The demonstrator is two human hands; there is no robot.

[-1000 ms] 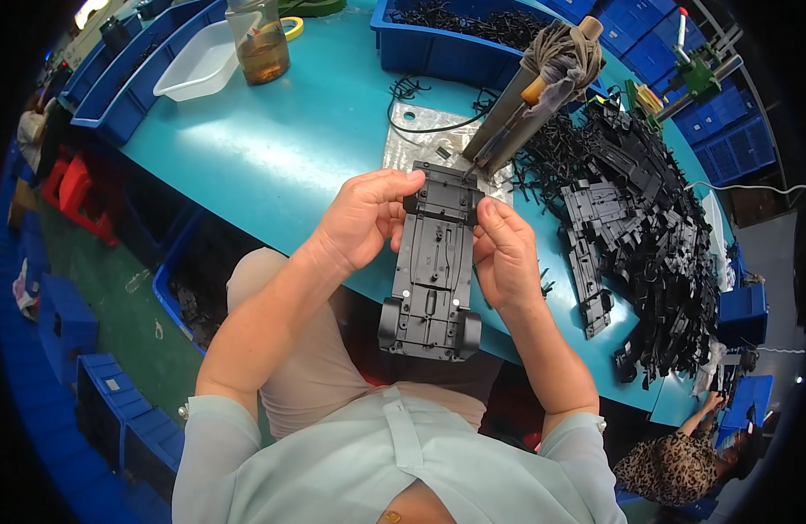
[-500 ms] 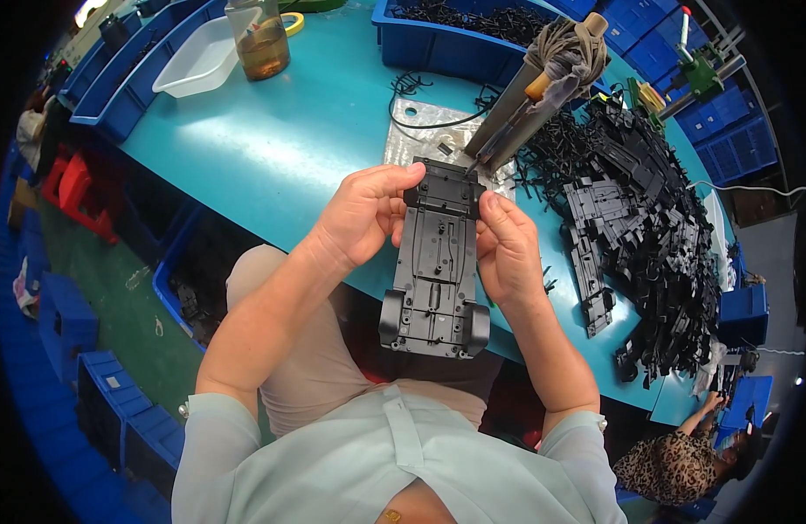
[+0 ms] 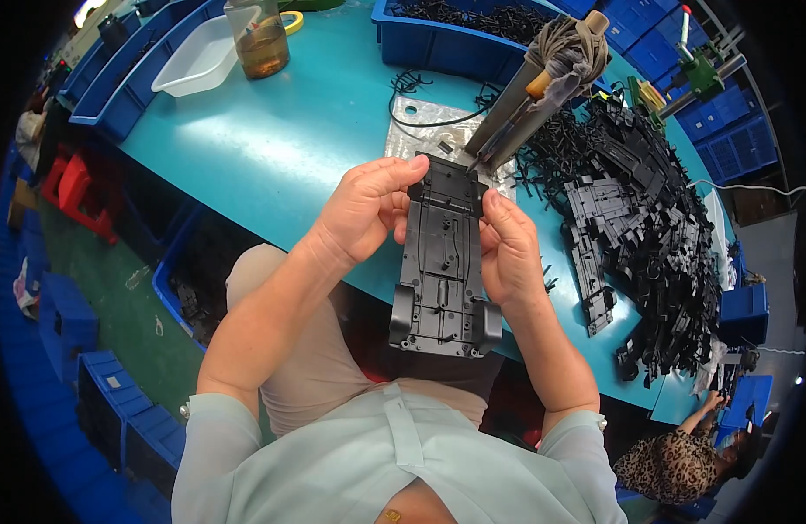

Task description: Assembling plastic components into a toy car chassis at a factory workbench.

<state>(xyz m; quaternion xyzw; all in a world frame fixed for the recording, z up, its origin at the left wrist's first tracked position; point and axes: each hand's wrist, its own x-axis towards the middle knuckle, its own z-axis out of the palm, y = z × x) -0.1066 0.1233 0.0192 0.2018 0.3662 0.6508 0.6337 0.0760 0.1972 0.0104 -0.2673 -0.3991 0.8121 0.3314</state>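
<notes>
A long black moulded plastic chassis plate is held between my two hands, over the table's near edge. My left hand grips its far left edge, thumb on the upper face and fingers curled beneath. Along the far right edge my right hand closes on it, thumb on the rim. Posts, slots and two raised side pieces at the near end show on the plate. Just past its far end is the tip of a soldering-iron-like tool fixed along a grey metal post, which stands on a metal base plate.
Black plastic parts lie heaped on the turquoise table at the right. Blue bins, a white tray and a jar of brown liquid stand at the back. Another person works at the far right.
The chassis plate has tilted slightly, its near end swinging a little to the right and its far end moving slightly farther away. Both hands keep their hold, shifting only slightly.
</notes>
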